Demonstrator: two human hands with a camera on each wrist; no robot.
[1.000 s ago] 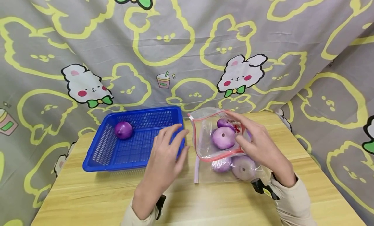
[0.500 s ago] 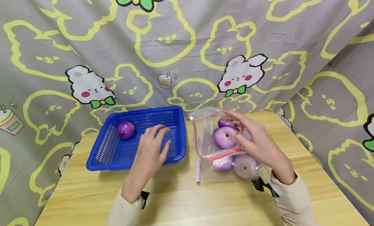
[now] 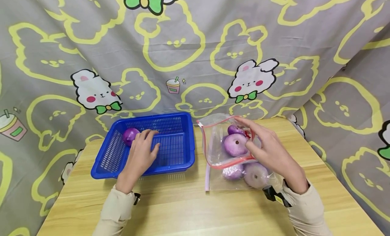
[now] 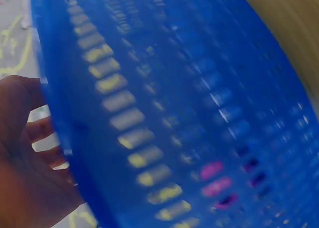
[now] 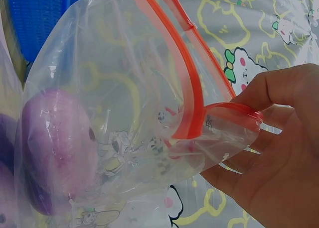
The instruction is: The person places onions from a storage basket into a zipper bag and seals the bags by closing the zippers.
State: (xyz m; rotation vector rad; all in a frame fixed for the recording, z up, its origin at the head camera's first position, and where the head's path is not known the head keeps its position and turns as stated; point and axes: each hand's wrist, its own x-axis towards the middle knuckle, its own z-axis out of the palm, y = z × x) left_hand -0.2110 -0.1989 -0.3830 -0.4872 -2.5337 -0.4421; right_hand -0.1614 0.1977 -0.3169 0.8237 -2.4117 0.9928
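Note:
My left hand (image 3: 139,153) hovers over the blue plastic basket (image 3: 96,175), fingers loosely bent and apart. Just beyond its fingertips a purple onion (image 3: 129,135) lies in the basket's left part, partly covered by the hand. In the left wrist view the basket wall (image 4: 75,118) stands between the camera and the left hand (image 4: 30,153). My right hand (image 3: 271,148) pinches the red-edged rim of a clear zip bag (image 3: 210,141) and holds its mouth apart. Several onions (image 3: 236,145) lie inside; the right wrist view shows one onion (image 5: 60,143) through the plastic.
Basket and bag stand side by side on a light wooden table (image 3: 182,209), with a narrow gap between them. A grey patterned curtain (image 3: 195,53) hangs close behind and beside the table. A white zip slider (image 3: 199,123) sits at the bag's left corner.
My left hand has moved left from beside the basket's right edge to the onion inside it. The right hand keeps its grip on the bag. The view has shifted slightly.

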